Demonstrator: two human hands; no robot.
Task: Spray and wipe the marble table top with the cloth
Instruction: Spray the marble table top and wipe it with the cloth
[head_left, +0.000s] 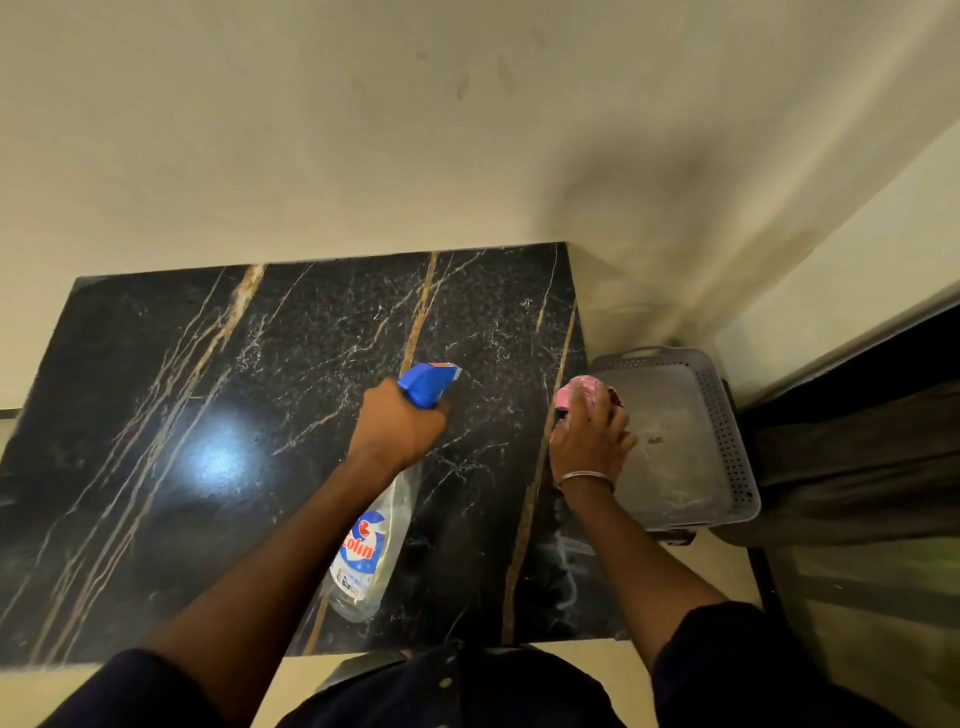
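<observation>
The black marble table top (218, 395) with gold and white veins fills the middle of the view. My left hand (397, 423) grips a clear spray bottle (363, 556) with a blue trigger head, held over the table's right half with the nozzle pointing away from me. My right hand (589, 439) is closed on a bunched pink cloth (579, 392) just past the table's right edge, above the grey basket.
A grey perforated plastic basket (727, 431) stands right of the table, low by the wall. A cream wall (363, 130) runs behind the table. A dark frame and dark fabric (857, 467) lie at far right. A light glare spot sits on the marble's left half.
</observation>
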